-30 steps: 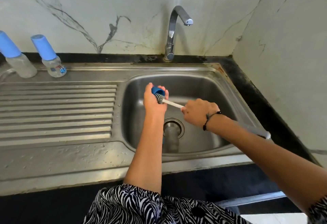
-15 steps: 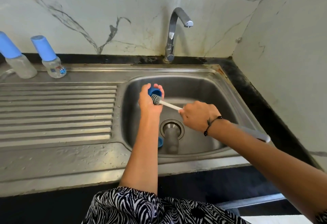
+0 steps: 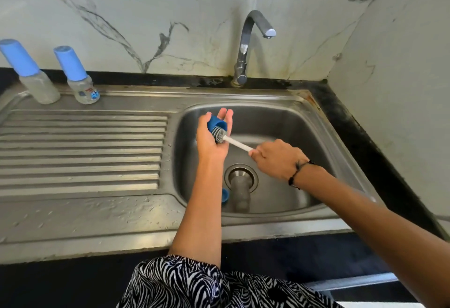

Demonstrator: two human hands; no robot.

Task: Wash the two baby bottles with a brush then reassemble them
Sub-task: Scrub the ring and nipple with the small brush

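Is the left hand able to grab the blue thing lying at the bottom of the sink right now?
Probably not yet. The left hand already holds a blue ring that the brush is scrubbing. The blue piece by the drain lies uncovered below that forearm, so a freed hand likely could.

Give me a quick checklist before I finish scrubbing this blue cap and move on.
1. Blue cap held in left hand: ok.
2. Brush bristles inside the cap: ok.
3. Right hand gripping the brush handle: ok.
4. Tap running for a rinse: not ok, no water visible.
5. Other blue part in the sink beside the drain: ok.
6. Two capped bottles on the drainboard, washed: cannot tell.
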